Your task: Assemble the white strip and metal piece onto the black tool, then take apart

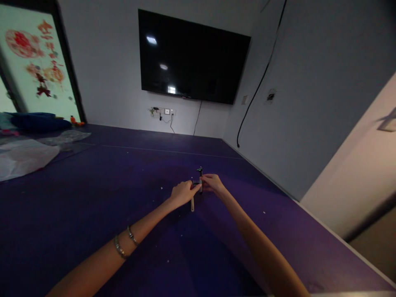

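Both of my hands meet just right of centre in the head view, low over the purple surface. Fingers of my right hand (212, 182) are closed round the slim handle of a dark razor (201, 173), held upright with its T-shaped head at the top. My left hand (183, 193) is closed on a small tool with a beige handle (192, 204), which points down below the fingers. A dark part of that tool shows above the hand, close to the razor. Its exact kind is hard to make out. Two bracelets (120, 247) circle my left forearm.
Purple flooring (123, 198) with small white specks stretches to the walls. Clear plastic sheeting (27, 156) and a dark blue bundle (40, 121) lie at the left. A television (192, 57) hangs on the far wall; a black cable (258, 86) dangles at the right.
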{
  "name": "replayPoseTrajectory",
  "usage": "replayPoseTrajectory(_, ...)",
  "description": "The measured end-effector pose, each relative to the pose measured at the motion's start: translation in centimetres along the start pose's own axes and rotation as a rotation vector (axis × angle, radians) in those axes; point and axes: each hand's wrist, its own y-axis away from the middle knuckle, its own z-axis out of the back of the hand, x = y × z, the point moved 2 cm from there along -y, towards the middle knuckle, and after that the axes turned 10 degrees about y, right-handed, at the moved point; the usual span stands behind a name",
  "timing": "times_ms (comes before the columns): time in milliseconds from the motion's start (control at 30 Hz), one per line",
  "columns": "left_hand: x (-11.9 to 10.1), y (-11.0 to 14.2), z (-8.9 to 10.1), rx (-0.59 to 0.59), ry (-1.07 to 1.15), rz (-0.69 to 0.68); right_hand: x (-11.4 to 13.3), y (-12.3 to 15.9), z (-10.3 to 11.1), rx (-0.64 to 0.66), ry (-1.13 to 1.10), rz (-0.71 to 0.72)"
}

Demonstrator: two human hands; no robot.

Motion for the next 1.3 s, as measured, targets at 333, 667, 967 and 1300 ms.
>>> replayPoseTrajectory(333, 1.5, -0.5, -1.7, 0.12, -0.13, 0.017, -5.9, -0.6, 13.9, -0.193, 0.492, -0.142)
replayPoseTrajectory(667, 1.1, -1.2, -3.3, 0.127, -0.213, 0.041, -8.9, -0.8, 17.0, -0.165, 0.781, -0.217)
replayPoseTrajectory(967, 1.3, -1.7, -3.8, 0.151, -0.223, 0.066, -9.2, -1.3, 16.5, -0.155, 0.835, -0.206)
replayPoseTrajectory(1300, 1.6, -1.4, -3.5, 0.155, -0.197, 0.084, -8.5, -0.5, 16.5, -0.262, 0.786, -0.11)
